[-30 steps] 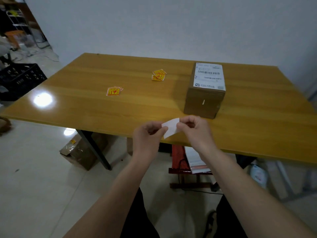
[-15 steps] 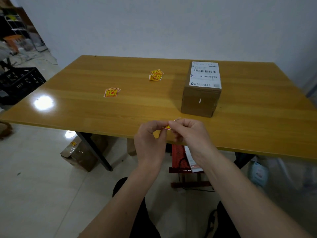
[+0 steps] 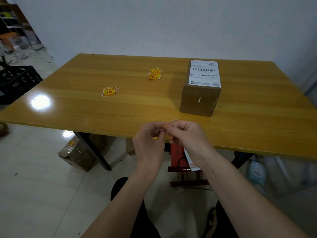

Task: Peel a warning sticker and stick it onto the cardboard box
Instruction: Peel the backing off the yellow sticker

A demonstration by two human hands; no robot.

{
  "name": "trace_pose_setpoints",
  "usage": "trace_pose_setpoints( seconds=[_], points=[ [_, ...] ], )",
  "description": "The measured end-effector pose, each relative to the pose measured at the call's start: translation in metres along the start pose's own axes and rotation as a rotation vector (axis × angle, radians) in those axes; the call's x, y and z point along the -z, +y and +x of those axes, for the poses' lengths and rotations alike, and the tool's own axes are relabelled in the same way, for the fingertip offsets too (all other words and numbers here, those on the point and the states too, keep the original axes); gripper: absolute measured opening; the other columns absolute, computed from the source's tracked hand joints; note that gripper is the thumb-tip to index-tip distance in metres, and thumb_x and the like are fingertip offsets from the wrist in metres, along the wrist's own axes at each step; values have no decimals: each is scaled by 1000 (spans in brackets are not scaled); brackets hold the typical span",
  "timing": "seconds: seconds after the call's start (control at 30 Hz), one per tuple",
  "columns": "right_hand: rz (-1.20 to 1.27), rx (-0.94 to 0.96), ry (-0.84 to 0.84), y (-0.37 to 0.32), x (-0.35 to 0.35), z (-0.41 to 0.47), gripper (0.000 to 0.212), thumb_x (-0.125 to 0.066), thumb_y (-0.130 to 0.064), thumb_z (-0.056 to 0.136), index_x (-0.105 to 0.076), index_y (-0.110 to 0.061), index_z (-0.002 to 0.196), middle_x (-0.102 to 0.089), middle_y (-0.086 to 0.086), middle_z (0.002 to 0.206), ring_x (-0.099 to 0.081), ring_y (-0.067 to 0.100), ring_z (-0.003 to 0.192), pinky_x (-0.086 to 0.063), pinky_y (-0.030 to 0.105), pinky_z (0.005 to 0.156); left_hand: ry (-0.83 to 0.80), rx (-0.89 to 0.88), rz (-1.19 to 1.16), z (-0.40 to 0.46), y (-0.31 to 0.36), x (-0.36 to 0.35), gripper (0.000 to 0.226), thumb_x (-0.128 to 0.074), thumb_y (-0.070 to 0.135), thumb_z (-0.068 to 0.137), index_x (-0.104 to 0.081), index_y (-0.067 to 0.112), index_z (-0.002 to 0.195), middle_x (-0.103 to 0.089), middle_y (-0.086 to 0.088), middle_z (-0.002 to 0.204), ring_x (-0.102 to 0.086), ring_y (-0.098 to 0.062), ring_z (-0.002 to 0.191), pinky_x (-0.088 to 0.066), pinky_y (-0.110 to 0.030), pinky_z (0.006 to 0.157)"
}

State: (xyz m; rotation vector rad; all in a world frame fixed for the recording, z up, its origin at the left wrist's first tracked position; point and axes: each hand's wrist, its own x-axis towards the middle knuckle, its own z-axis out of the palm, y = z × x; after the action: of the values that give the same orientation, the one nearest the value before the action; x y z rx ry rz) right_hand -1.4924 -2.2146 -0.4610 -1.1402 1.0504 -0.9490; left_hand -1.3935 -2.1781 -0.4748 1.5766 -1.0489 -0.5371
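- Above the counter's near edge, a small yellow-and-red warning sticker (image 3: 166, 125) on its white backing is seen edge-on, pinched between both hands.
- Left hand (image 3: 148, 143) and right hand (image 3: 186, 135) are each clamped on it at the fingertips; I judge peeling is just starting, with sticking still left.
- Brown cardboard box (image 3: 200, 97) with a white shipping label stands near the right, bearing no warning sticker yet.
- Two spare sticker piles (image 3: 109, 91) lie mid-counter (image 3: 85, 107).

desk (image 3: 85, 107): yellow wood top, glare spot near left edge
crate (image 3: 15, 81): black, on floor, left of desk
floor box (image 3: 80, 153): brown, taped, under desk by black leg
wall (image 3: 154, 23): plain pale grey
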Motion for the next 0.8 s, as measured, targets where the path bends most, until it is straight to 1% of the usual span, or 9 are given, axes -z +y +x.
trace_pose_setpoints(
  seconds=[0.13,0.2,0.27,0.37,0.43,0.5,0.63,0.73,0.8],
  points=[
    [73,-41,16,0,-2,-1,21,-68,-16,83,-66,-8,64,-60,4,62,-53,11,56,-48,22,54,19,-40,47,-2,-2,0,16,-69,8,82,-71,23,88,-70,4,87,-64,-4,80,-52,-16,72],
    [63,-34,35,1,-2,0,21,-70,-15,82,-65,-8,63,-59,5,62,-52,11,55,-48,22,53,29,-41,54,-2,-3,0,16,-69,7,81,-70,22,87,-70,4,85,-64,-5,78,-52,-15,70],
    [24,-16,60,2,-2,1,19,-69,-10,82,-67,-9,63,-58,4,60,-52,10,53,-48,21,53,18,-19,19,-2,-3,1,21,-68,4,81,-69,25,85,-70,5,84,-64,-5,77,-51,-13,70],
    [-45,27,78,2,0,0,17,-68,-8,82,-68,-8,65,-58,4,57,-53,9,51,-48,19,54,-79,12,-37,-2,0,3,26,-65,3,83,-70,28,88,-72,7,89,-67,-4,83,-53,-13,74],
    [-129,75,86,3,1,0,15,-67,-7,83,-68,-5,68,-60,8,61,-55,12,58,-49,24,60,-170,53,-84,-1,4,4,32,-60,1,84,-70,31,87,-72,12,86,-67,2,83,-51,-10,73],
    [-260,134,107,4,3,0,12,-66,-6,82,-70,-3,71,-62,10,67,-55,15,65,-48,29,65,-227,130,-145,0,6,6,34,-58,0,83,-72,30,84,-73,13,83,-67,5,81,-50,-9,72],
    [-530,265,75,6,4,-1,8,-67,-9,83,-70,-10,76,-66,1,77,-60,14,72,-50,27,68,-267,264,-260,3,6,6,17,-63,11,82,-76,19,88,-76,0,87,-71,-13,88,-56,-33,86],
    [-654,354,44,10,5,0,8,-65,-7,83,-71,-11,79,-69,6,86,-64,20,81,-54,36,73,-272,280,-247,6,7,4,11,-66,17,82,-76,20,85,-77,0,85,-71,-17,88,-57,-38,87],
    [-683,360,42,11,5,0,10,-65,-8,83,-70,-10,76,-69,7,86,-64,22,82,-53,40,75,-250,295,-258,8,6,3,14,-63,14,83,-76,20,80,-77,-2,83,-71,-21,87,-57,-42,88]
  ],
)
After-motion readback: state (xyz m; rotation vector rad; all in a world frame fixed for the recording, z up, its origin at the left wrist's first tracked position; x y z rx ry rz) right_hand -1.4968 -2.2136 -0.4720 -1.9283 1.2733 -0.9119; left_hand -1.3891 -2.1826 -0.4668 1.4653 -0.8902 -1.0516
